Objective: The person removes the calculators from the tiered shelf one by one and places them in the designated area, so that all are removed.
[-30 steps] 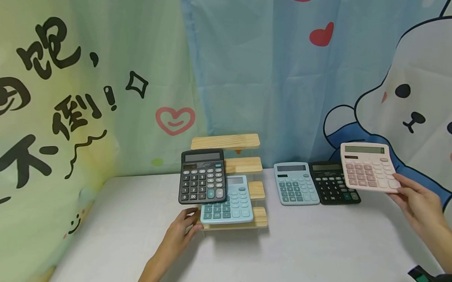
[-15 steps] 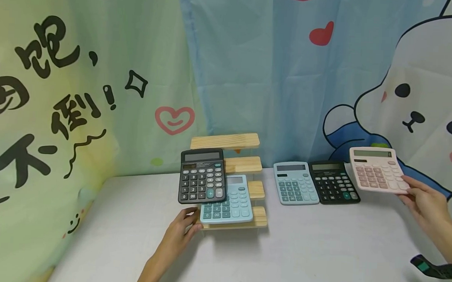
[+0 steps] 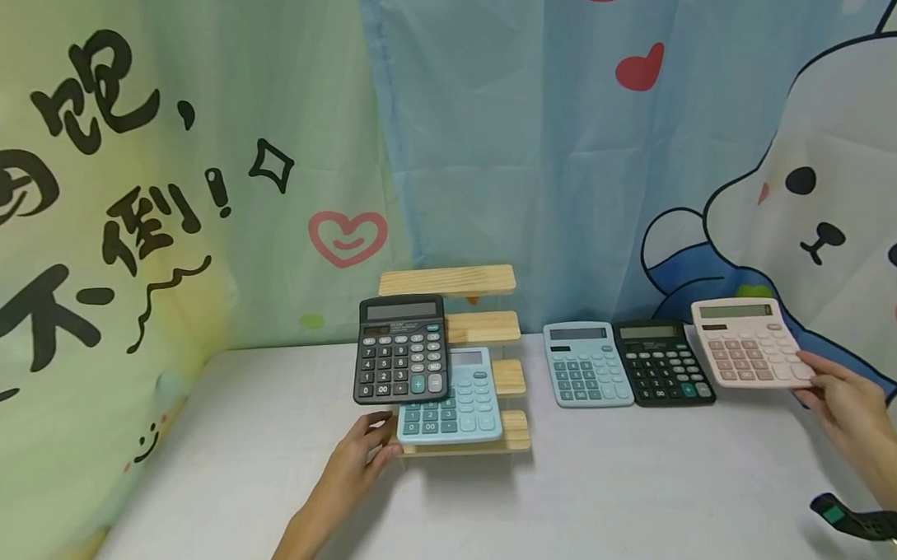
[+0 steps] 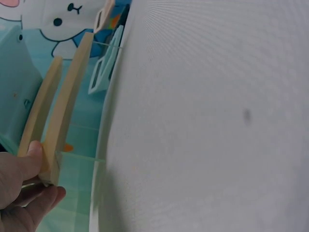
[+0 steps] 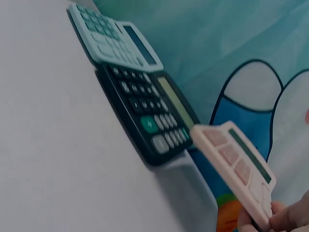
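My right hand pinches the lower right corner of a pink calculator, just right of a black calculator on the table. In the right wrist view the pink calculator is tilted, its near end between thumb and fingers. My left hand grips the left end of the lowest slat of a wooden rack; the left wrist view shows the thumb over the slat and fingers beneath. On the rack lean a black calculator and, partly hidden behind it, a light blue calculator.
A second light blue calculator lies left of the black one on the white table. Behind everything hangs a printed curtain. A black strap shows near the right forearm.
The right hand has shifted the pink calculator to the right and lowered it, off the black calculator it overlapped in view. The left hand and the rack stay put.
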A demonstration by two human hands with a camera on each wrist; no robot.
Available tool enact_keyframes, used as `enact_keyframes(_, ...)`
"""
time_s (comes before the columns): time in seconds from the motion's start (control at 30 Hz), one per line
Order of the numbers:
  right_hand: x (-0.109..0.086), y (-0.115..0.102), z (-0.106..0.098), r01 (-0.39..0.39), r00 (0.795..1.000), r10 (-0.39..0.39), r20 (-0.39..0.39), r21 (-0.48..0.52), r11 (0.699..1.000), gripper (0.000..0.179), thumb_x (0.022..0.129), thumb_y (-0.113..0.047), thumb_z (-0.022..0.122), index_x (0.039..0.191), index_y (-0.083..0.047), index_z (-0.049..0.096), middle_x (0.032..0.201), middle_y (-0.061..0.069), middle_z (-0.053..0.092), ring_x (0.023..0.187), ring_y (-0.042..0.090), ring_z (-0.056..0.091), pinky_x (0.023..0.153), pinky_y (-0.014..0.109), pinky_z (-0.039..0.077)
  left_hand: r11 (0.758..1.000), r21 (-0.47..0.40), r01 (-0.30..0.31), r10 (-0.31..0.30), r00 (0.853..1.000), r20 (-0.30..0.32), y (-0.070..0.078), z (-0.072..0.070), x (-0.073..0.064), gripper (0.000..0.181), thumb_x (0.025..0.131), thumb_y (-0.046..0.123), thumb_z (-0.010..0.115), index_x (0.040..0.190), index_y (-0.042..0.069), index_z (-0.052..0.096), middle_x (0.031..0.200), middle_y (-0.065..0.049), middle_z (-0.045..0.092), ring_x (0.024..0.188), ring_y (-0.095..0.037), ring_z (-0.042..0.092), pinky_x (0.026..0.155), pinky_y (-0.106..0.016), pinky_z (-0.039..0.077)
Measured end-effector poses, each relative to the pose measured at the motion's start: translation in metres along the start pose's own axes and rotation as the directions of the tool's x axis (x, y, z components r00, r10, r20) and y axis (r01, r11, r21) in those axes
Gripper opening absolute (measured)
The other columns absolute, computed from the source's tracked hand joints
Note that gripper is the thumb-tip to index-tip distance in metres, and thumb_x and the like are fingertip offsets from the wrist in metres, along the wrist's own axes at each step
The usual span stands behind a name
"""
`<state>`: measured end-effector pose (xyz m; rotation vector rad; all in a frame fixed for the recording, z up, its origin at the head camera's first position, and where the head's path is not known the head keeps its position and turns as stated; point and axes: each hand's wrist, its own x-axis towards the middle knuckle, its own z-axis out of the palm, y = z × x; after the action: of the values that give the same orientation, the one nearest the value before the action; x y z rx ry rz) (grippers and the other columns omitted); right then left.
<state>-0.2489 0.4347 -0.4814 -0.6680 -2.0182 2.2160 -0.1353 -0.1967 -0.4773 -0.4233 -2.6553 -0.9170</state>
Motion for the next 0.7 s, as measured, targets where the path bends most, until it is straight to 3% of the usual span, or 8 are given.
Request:
enact_keyframes(0.17,0.021,0.007,-0.009,0.0,0.999,-0.001,0.045,0.021,1.0,0.051,0.105,-0.012,0.027,0.153,-0.024,0.017,0.16,-0.018,0.007,0.148,-0.001,0.013,0.084,0.001,0.047,1.0,-0.001,-0.006,0.006,1.0,0.005,-0.002,-0.001,0.0,0.039,0.086,0.02,0.069,0.117,-0.005,0.067,0.123,-0.016,0.062,0.112,-0.032,0.064,0.091,-0.044,0.054)
enact_keyframes(0.4,0.044,0.022,-0.023,-0.013,0.999,0.012,0.041,0.009,1.0,0.05,0.105,-0.014,0.03,0.153,-0.027,0.02,0.16,-0.018,0.007,0.141,-0.005,0.025,0.067,0.002,0.048,1.0,-0.014,0.009,-0.009,1.0,0.019,-0.002,-0.001,-0.001,0.041,0.086,0.02,0.07,0.119,-0.004,0.066,0.125,-0.017,0.062,0.113,-0.032,0.064,0.092,-0.044,0.054)
enact_keyframes(0.7,0.044,0.028,-0.022,-0.013,0.996,0.019,0.083,-0.078,0.997,0.052,0.105,-0.013,0.024,0.154,-0.024,0.012,0.161,-0.016,-0.001,0.15,0.005,0.002,0.063,0.001,0.047,0.999,-0.024,0.047,-0.046,0.998,0.034,-0.001,-0.002,0.0,0.041,0.086,0.021,0.069,0.12,-0.002,0.066,0.126,-0.015,0.061,0.115,-0.031,0.063,0.095,-0.044,0.053)
